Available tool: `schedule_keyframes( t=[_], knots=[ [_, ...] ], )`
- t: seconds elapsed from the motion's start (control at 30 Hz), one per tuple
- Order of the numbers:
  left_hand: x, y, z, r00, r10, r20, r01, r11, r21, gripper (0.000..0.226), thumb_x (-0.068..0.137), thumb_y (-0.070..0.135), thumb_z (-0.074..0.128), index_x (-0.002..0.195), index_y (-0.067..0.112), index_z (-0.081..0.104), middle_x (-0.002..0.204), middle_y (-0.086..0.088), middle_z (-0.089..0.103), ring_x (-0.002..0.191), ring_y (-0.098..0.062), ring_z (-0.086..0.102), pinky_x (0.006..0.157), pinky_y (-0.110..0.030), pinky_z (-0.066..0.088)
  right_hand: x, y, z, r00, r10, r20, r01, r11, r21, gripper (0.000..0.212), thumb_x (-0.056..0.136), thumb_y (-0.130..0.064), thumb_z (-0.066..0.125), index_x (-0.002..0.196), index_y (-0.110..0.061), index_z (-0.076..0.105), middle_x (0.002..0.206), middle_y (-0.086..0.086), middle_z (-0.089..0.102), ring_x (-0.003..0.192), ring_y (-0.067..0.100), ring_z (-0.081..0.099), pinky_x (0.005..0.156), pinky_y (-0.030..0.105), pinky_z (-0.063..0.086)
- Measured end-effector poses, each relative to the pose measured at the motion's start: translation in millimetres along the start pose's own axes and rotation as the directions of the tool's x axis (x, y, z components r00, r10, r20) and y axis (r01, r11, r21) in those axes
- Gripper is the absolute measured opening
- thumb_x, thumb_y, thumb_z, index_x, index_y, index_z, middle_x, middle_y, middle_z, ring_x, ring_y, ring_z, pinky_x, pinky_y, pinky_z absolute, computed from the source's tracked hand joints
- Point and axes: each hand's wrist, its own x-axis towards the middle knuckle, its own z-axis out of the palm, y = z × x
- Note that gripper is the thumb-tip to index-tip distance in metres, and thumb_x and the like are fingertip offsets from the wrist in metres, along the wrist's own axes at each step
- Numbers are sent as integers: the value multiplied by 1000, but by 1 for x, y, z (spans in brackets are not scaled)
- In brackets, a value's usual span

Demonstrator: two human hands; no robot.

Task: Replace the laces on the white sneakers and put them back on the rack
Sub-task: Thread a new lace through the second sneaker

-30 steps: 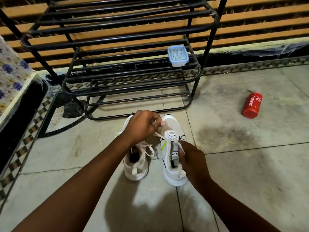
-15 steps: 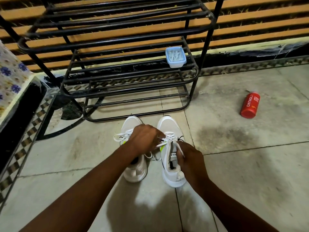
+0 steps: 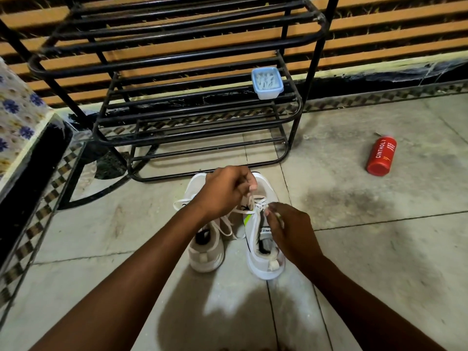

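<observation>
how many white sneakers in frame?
2. Both stand side by side on the grey tiled floor before the black metal rack: the left white sneaker partly under the left hand, the right white sneaker, lace pinched by that hand and the right hand.

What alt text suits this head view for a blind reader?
The left hand and right hand pinch the lace of the right sneaker, beside the left sneaker on the floor before a shoe rack. A red bottle lies nearby.

Grey tiled floor (image 3: 379, 249), orange slatted wall (image 3: 405, 19), checkered skirting (image 3: 354, 101), dim light
</observation>
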Motion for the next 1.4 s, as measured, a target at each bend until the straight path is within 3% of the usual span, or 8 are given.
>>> schedule_keyframes(
  t=[0.13,0.23,0.33,0.5,0.77,1.07,1.23,1.4],
  knots=[
    [-2,22,-14,995,67,-71,-73,994,-78,4,96,23,71,95,25,75,81,13,73,74,-2,66,76,-23,51,27,-25,-6,996,5,84,-31,950,310,40,95,-11,63,134,-16,55,110,-4,73,105,8,68,92,27,54],
    [-4,26,-23,988,76,-135,-89,992,-88,3,95,22,73,96,24,75,82,9,72,74,-5,66,69,-14,48,55,-45,-10,973,50,227,-165,838,521,26,91,-13,71,106,-34,66,73,-7,67,73,10,66,74,36,56],
    [-8,22,-27,980,61,-191,-87,988,-129,4,94,19,74,92,21,77,81,12,73,76,0,66,69,-13,46,68,-46,-13,991,34,129,-98,843,529,14,93,-16,69,83,-24,72,70,2,69,69,25,68,68,47,58],
    [-11,2,-33,959,-19,-281,-67,955,-290,7,93,23,76,89,18,80,87,10,76,86,-8,70,74,-28,51,72,-31,-16,989,141,34,-140,865,483,14,94,-22,66,82,-17,72,75,0,73,74,20,67,72,40,53],
    [-31,-63,-38,940,-132,-314,180,975,128,12,96,24,70,101,21,81,93,2,73,89,-21,69,79,-40,57,69,-16,-19,956,287,-68,-234,879,415,18,91,-29,67,79,-18,73,62,-1,56,59,12,49,63,33,42],
    [-53,-120,-40,851,-357,-386,428,897,113,9,93,16,73,88,17,80,88,-9,65,85,-25,60,73,-29,38,75,-6,-11,922,386,38,-351,789,505,13,94,-20,65,83,-13,68,64,3,70,59,18,66,68,47,57],
    [-41,-86,-31,840,-368,-399,369,926,-79,9,92,23,76,85,17,78,73,15,62,71,-8,59,68,-26,39,73,-4,-12,889,438,133,-426,687,589,15,92,3,63,93,-11,69,81,17,75,75,25,74,76,42,58],
    [-28,-50,2,902,-388,-187,301,878,-373,12,86,17,82,76,18,76,66,1,70,58,-7,63,63,-24,49,60,8,-12,833,522,185,-517,615,595,27,86,-9,76,109,-18,63,93,19,75,92,31,75,87,44,59]
  ],
)
